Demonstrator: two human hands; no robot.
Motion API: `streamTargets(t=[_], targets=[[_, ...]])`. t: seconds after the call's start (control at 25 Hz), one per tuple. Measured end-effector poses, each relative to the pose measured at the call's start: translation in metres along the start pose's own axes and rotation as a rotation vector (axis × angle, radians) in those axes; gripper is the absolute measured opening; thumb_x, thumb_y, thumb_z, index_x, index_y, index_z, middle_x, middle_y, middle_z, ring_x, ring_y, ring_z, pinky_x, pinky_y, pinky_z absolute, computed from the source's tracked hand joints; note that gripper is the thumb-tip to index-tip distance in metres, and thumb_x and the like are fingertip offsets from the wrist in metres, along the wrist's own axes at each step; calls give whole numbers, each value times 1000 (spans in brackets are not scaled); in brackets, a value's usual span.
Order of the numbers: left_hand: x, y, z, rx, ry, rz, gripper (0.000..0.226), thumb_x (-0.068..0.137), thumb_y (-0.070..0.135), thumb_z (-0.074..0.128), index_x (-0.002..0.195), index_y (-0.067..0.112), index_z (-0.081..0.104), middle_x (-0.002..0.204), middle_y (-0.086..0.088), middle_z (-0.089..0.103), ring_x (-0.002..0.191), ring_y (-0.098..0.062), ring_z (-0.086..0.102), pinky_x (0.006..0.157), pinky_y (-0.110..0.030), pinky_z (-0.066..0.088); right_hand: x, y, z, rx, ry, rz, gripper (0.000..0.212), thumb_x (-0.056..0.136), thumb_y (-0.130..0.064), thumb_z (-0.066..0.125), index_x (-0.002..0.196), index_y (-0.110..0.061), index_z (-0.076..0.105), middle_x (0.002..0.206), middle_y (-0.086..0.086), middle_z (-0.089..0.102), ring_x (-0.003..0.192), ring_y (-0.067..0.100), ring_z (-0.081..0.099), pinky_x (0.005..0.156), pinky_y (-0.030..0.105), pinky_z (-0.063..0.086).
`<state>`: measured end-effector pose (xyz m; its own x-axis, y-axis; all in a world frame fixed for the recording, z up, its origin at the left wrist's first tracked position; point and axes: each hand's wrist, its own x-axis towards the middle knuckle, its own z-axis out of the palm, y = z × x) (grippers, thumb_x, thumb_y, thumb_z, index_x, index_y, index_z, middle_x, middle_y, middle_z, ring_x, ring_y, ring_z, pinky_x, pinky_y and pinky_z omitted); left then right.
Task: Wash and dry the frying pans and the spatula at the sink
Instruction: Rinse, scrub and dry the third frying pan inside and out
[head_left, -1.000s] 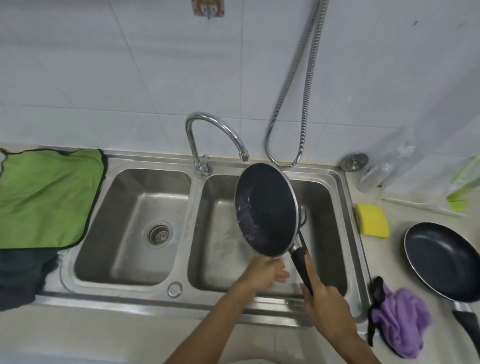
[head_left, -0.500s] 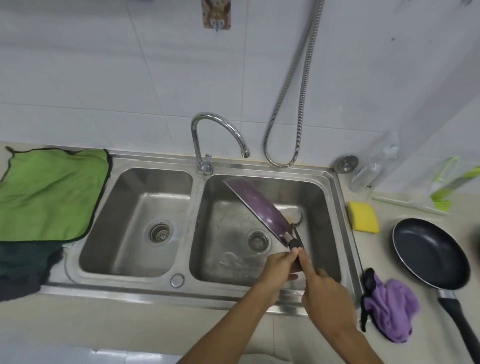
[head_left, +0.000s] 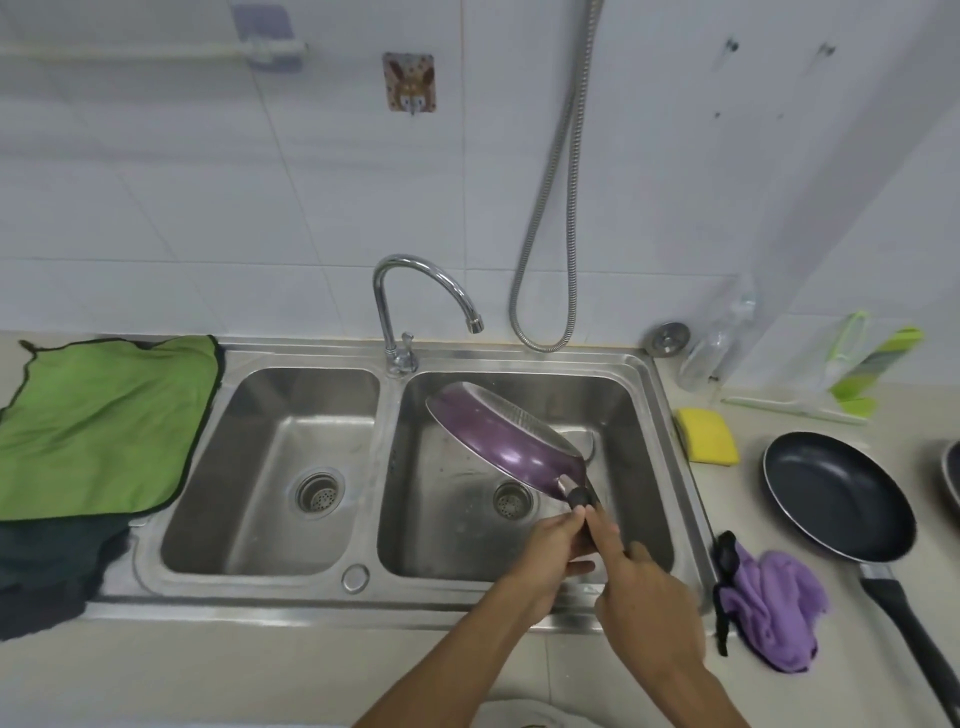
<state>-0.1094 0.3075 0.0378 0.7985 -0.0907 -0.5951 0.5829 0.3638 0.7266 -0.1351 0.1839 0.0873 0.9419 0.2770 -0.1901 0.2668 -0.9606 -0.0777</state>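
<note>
Right hand (head_left: 649, 608) is gripping the black handle (head_left: 581, 498) of the purple pan (head_left: 506, 444) from the near end. Its fingers are curling round the handle, and the forefinger is lying along the top as far as I am able to judge. Left hand (head_left: 550, 551) is closing on the same handle just ahead of the right, its fingertips (head_left: 577, 515) pinching it close to where it is joining the pan body. The two hands are touching each other.

I am seeing the pan hanging over the right basin of the sink (head_left: 260, 595), steeply tilted. Its purple outer wall is facing me and its patterned base is turning up and to the right. The far rim is sitting below the tap (head_left: 423, 283) spout. The drain (head_left: 513, 500) is showing just under the pan's lower edge, and I cannot tell how far apart they are.

Right counter: a black pan (head_left: 836, 493) is lying open side up, handle pointing toward me. A yellow sponge (head_left: 709, 436) is sitting between it and the sink. A purple cloth (head_left: 774, 608) is lying bunched just beside the sink's near right corner. A pale green utensil (head_left: 795, 409) is lying flat near the wall; I am not able to say whether it is the spatula.

Left side: a green towel (head_left: 104, 421) is lying spread flat, its near edge overlapping a dark cloth (head_left: 47, 571).
</note>
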Motion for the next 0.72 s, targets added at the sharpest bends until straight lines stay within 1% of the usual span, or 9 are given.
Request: streamTargets(t=[0.08, 0.16, 0.2, 0.28, 0.36, 0.44, 0.52, 0.6, 0.72], targets=[[2, -3, 0, 2, 5, 6, 37, 108, 36, 45, 120, 14, 72, 116, -1, 78, 113, -18, 72, 101, -38, 52, 1, 6, 0, 89, -20, 19, 87, 92, -16, 53, 157, -46, 5, 105, -6, 60, 65, 13, 50, 57, 26, 45], [3, -6, 0, -30, 37, 14, 33, 105, 34, 53, 118, 11, 72, 115, -4, 78, 112, -19, 72, 95, -35, 55, 6, 7, 5, 335, -49, 29, 81, 94, -12, 51, 154, -49, 12, 96, -9, 59, 69, 12, 55, 57, 24, 43], [3, -7, 0, -71, 50, 10, 32, 103, 33, 57, 119, 10, 72, 114, -6, 78, 111, -20, 73, 92, -34, 56, 9, 5, 9, 451, -61, 14, 78, 93, -10, 51, 153, -48, 19, 95, -10, 62, 72, 13, 59, 60, 26, 48], [3, -11, -1, -151, 83, -19, 32, 101, 32, 61, 119, 9, 73, 114, -8, 78, 111, -21, 73, 93, -36, 56, 15, -1, 20, 596, -55, 1, 65, 93, -7, 51, 147, -37, 32, 95, -10, 66, 81, 15, 66, 79, 42, 58], [4, -15, -4, -135, 110, -91, 34, 99, 37, 63, 116, 11, 75, 114, -7, 78, 110, -20, 72, 97, -37, 55, 17, -7, 25, 722, -86, 77, 40, 100, -11, 44, 137, -27, 42, 95, -11, 64, 88, 11, 66, 95, 48, 55], [3, -17, -2, -98, 79, -185, 36, 96, 45, 65, 106, 13, 78, 112, -8, 78, 105, -20, 71, 86, -32, 57, 17, -10, 28, 878, -120, 169, 22, 108, -17, 34, 125, -21, 48, 95, -7, 62, 89, 9, 65, 86, 39, 59], [1, -15, 5, -105, 75, -249, 33, 95, 46, 67, 97, 15, 77, 101, -7, 79, 98, -22, 73, 75, -31, 60, 15, -15, 27, 989, -120, 233, 23, 111, -20, 28, 112, -17, 51, 91, -1, 63, 85, 9, 66, 71, 25, 57], [-1, -15, 14, -104, 176, -275, 35, 96, 47, 67, 96, 13, 75, 92, -9, 80, 91, -26, 75, 78, -39, 62, 11, -22, 32, 1120, -136, 307, 31, 112, -24, 25, 103, -16, 53, 80, 4, 65, 75, 14, 67, 61, 25, 56], [2, -25, 11, 71, 359, -89, 39, 99, 47, 61, 95, 9, 71, 84, -8, 77, 86, -28, 76, 80, -39, 62, 11, -28, 42, 1310, -182, 421, 32, 112, -29, 27, 106, -13, 55, 55, 4, 58, 47, 15, 57, 40, 24, 43]])
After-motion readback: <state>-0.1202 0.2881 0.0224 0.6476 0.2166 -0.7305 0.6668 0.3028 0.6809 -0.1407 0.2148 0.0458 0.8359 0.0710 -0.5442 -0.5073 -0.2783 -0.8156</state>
